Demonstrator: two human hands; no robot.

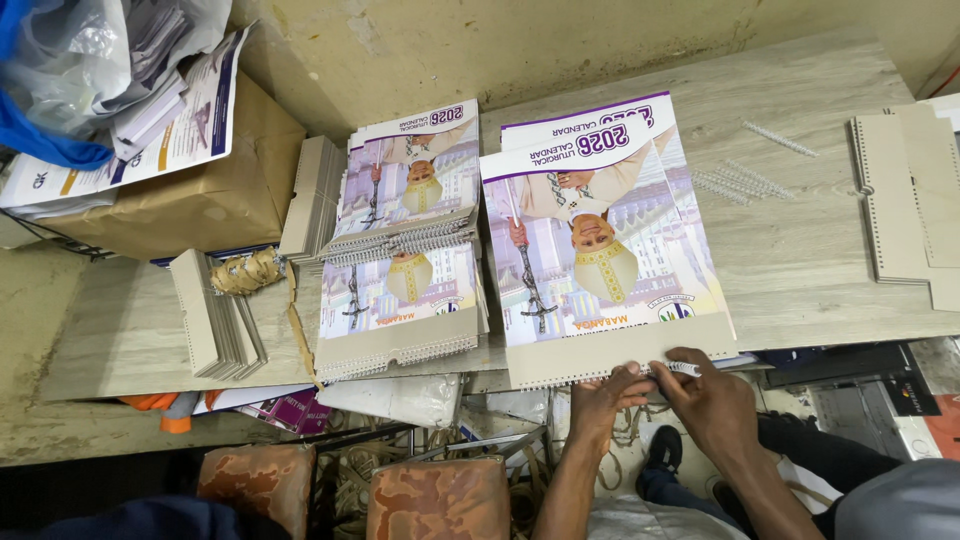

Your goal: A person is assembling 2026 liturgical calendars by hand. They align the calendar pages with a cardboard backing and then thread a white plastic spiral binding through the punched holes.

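Cardboard box (215,205) at top left sits on the table (820,250), closed as far as visible, with loose leaflets (150,120) on top; contents not visible. Clear plastic bag (120,40) above it holds stacked papers.

Calendar (600,240) lies flat on the table at the near edge, printed side up, picture upside down to the camera. Its long axis runs away from the person, slightly tilted; the punched grey card edge points toward the person and overhangs the table edge.

Left hand (605,390) pinches the punched edge from below, fingers curled closed on the card. Right hand (705,385) is closed around a white wire spine (680,368), held along the punched edge, touching it.

Second stack of calendars (405,250) just left of the first, already bound with wire combs, same orientation. Grey card backs (215,320) stacked further left, more (910,200) at far right. Loose wire spines (745,180) lie on the table, right of the calendar.
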